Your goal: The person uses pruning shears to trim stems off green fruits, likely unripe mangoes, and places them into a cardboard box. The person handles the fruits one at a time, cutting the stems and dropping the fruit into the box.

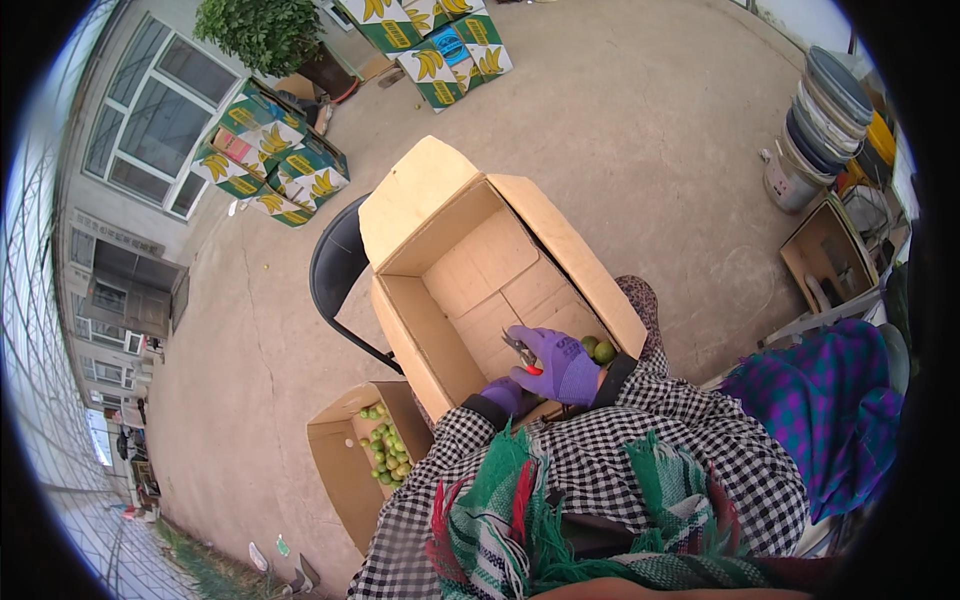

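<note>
An open cardboard box (pixel 517 292) rests before me at my lap, its flaps folded outward. My right hand (pixel 559 364), in a purple glove, holds small pruning snips with a red handle (pixel 533 370); their metal blades (pixel 516 343) point away from me over the box floor. My left hand (pixel 504 394), gloved alike, is at the box's near edge, mostly hidden by the right hand and the sleeve; its fingers and any grip are out of sight. Green round fruits (pixel 602 351), apparently citrus, lie in the box's near right corner beside my right wrist.
Left of me a second cardboard box (pixel 330 450) holds several green fruits (pixel 390 454). A black chair (pixel 337 262) stands behind my box. Farther off are stacked banana cartons (pixel 274 161), a potted plant (pixel 259 34), stacked buckets (pixel 821 124) and a carton (pixel 832 255) at right.
</note>
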The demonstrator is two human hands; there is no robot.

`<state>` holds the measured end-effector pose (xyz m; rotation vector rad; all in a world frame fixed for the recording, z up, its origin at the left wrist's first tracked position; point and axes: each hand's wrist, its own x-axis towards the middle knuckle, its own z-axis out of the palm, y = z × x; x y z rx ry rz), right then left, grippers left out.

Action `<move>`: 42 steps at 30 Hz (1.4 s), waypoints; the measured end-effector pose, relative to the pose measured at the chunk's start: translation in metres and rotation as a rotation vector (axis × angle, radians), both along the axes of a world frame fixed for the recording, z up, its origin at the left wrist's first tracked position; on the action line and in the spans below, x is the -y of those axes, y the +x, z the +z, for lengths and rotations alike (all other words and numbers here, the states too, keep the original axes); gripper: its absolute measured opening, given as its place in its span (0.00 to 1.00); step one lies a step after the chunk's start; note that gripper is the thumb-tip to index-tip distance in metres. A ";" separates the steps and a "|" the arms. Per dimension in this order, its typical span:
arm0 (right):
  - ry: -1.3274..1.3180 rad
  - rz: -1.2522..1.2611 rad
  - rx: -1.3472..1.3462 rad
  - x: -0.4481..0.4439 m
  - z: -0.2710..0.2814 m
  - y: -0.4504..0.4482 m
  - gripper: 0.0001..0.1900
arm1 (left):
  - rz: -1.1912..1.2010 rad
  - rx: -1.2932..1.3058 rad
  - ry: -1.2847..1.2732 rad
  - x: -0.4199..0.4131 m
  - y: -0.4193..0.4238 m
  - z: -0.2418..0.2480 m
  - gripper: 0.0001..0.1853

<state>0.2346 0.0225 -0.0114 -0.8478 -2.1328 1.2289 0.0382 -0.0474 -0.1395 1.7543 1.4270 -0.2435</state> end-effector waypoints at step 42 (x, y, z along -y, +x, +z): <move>0.085 -0.004 0.118 -0.013 -0.013 0.014 0.35 | 0.052 0.194 0.088 -0.033 0.030 -0.111 0.28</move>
